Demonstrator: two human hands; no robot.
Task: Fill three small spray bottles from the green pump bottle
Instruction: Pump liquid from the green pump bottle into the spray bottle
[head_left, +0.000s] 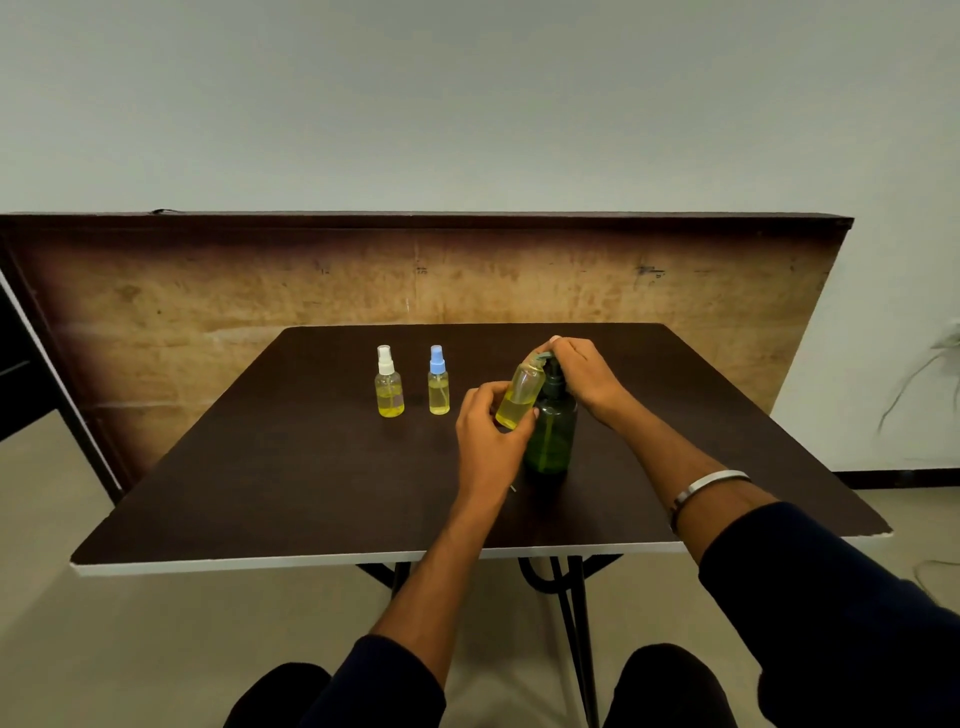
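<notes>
The left hand (485, 431) holds the open spray bottle (519, 396) tipped under the spout so liquid lands inside. The right hand (582, 370) grips the green pump bottle (551, 436) top.

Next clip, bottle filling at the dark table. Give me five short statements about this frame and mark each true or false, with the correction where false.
1. The left hand holds a tilted small bottle with its open mouth up at the pump spout. True.
2. The right hand rests flat on the table. False: it sits on top of the pump head of the green pump bottle.
3. Two capped spray bottles stand upright at the back left, the white-capped bottle and the blue-capped bottle. True.
4. Both capped bottles are without liquid. False: each holds yellow liquid.
5. The green pump bottle lies on its side. False: it stands upright.
</notes>
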